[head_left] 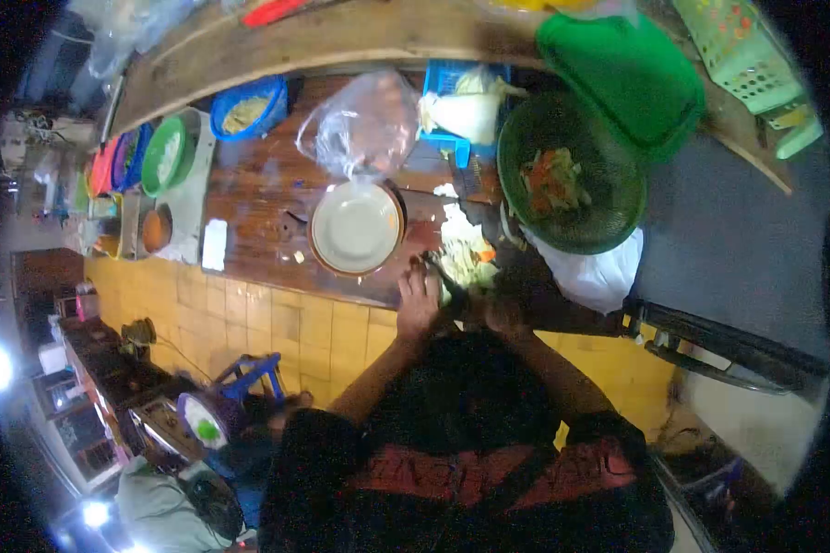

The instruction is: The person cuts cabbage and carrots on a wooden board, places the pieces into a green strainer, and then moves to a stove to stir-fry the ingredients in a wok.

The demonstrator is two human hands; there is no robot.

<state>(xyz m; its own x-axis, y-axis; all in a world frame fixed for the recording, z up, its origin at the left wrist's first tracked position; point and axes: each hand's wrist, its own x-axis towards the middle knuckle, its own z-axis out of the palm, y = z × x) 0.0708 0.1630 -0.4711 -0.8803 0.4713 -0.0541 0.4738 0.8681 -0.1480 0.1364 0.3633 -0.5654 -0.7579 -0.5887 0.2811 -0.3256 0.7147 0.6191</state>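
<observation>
Two bare hands work at the near edge of one dark, glossy wooden bench [258, 194]: the left hand [420, 293] has its fingers bent beside a narrow dark object [444, 275], though I cannot tell whether its grip is closed on it; the right hand [507, 315] is blurred in shadow, its grip impossible to read. Just beyond them lies one loose, ragged heap of pale cut cabbage [468, 241] on the bench, with orange bits among it. To its right sits one crumpled white plastic bag [609, 272]; to its left, one round, smooth cream dish with a brown rim [357, 227]. Farther off stand one round green mesh colander [618, 189] holding orange and pale shreds, one puffed clear plastic bag [364, 120], two blue plastic baskets [275, 103] and one rounded green plastic tray [627, 83].
</observation>
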